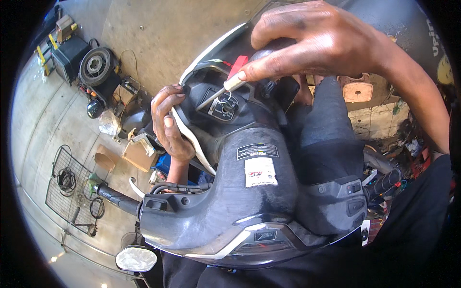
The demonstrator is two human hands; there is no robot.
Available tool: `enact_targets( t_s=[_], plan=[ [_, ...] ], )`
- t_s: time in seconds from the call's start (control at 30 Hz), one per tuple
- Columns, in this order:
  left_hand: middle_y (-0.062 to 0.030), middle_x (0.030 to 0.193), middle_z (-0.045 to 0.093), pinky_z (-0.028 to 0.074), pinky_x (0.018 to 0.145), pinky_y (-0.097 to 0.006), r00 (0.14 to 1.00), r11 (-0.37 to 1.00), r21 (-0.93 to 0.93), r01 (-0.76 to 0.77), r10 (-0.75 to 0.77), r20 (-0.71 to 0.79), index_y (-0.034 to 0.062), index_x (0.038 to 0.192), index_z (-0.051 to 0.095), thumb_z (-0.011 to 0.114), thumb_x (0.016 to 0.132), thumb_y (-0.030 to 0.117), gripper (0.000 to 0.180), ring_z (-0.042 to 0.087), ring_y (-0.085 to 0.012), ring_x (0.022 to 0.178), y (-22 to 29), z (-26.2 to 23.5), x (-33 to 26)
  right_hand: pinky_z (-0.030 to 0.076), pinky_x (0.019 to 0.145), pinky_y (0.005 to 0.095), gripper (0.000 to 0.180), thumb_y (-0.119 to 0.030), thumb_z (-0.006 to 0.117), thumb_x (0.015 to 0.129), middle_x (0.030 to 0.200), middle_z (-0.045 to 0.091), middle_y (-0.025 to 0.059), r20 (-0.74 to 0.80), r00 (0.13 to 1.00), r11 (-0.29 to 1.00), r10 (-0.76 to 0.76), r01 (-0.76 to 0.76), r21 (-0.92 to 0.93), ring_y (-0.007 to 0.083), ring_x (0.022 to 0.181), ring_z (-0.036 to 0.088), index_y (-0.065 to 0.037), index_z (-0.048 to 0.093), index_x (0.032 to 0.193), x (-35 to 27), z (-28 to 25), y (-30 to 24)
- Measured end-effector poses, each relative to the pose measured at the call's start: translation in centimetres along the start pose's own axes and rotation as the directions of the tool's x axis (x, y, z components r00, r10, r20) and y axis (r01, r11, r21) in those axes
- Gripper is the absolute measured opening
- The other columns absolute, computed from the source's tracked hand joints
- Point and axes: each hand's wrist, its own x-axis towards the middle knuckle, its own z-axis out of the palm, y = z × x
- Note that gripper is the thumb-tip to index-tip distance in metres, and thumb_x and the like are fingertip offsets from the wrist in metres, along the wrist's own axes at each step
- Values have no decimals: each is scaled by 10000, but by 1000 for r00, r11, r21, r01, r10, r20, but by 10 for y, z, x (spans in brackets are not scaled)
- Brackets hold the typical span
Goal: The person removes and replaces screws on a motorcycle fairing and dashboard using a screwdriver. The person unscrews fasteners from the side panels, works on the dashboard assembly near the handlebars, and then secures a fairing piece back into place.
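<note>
My right hand (312, 41) reaches in from the right, its fingers closed round a screwdriver (235, 82). The pale end of the handle shows below my thumb; my fingers hide much of the rest. The metal shaft slants down to the left, its tip at the edge of the scooter's ignition key panel (223, 105). A red piece (238, 66) sits beside the handle; I cannot tell what it belongs to. My left hand (175, 134) is wrapped round the white-edged body panel (188, 132) left of the ignition panel. The dark handlebar cover (211, 206) fills the near middle.
A handlebar grip (117, 199) and a mirror (136, 259) stick out at the left. Beyond them lie a wire rack (57, 177) with cables, cardboard (137, 156) and a wheel (96, 66). A leg in dark trousers (329, 115) stands right of the scooter.
</note>
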Motion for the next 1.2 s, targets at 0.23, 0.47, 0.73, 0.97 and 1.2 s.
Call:
enact_targets(
  t_s=[0.23, 0.47, 0.73, 0.97, 1.2],
  plan=[
    [-225, 1231, 584, 367, 1090, -468, 1000, 1000, -3, 9, -9, -6, -33, 1076, 593, 313, 1024, 412, 528, 542, -327, 1211, -2, -2, -4, 524, 920, 362, 572, -529, 655, 925, 1214, 712, 128, 12, 999, 994, -34, 33, 101, 233, 1036, 678, -99, 680, 1301, 1, 2, 2],
    [-221, 1223, 591, 380, 1081, -468, 1000, 999, -35, -6, 5, -28, -38, 1097, 604, 326, 1022, 425, 545, 554, -326, 1201, -1, 4, 2, 568, 871, 420, 492, -487, 599, 972, 987, 728, 144, 180, 981, 994, -71, 84, -64, 220, 918, 689, -79, 709, 1224, 6, -21, -13],
    [-214, 1226, 593, 383, 1088, -471, 1000, 1000, -8, -8, 8, -9, -28, 1102, 610, 311, 1041, 423, 544, 552, -322, 1209, -4, 1, -1, 604, 753, 358, 289, -166, 749, 828, 989, 731, 137, 87, 538, 174, -838, 415, -893, 280, 841, 730, -168, 766, 1116, 20, 28, 56],
    [-226, 1247, 592, 395, 1082, -470, 999, 999, 6, -32, 32, -11, -31, 1121, 618, 313, 1050, 407, 538, 552, -327, 1219, -7, -5, -4, 566, 819, 387, 473, -442, 489, 1054, 856, 694, 155, -394, 892, 936, -222, 82, -342, 252, 841, 681, -29, 690, 1165, 17, 28, 21],
    [-231, 1258, 591, 391, 1082, -465, 1000, 1000, -12, -15, 15, -13, -34, 1124, 619, 318, 1050, 401, 534, 549, -327, 1221, -5, -5, -2, 542, 733, 357, 345, -336, 650, 968, 917, 724, 124, -218, 908, 888, -358, 259, -379, 244, 835, 691, -26, 725, 1100, 18, 22, 30]
  ],
)
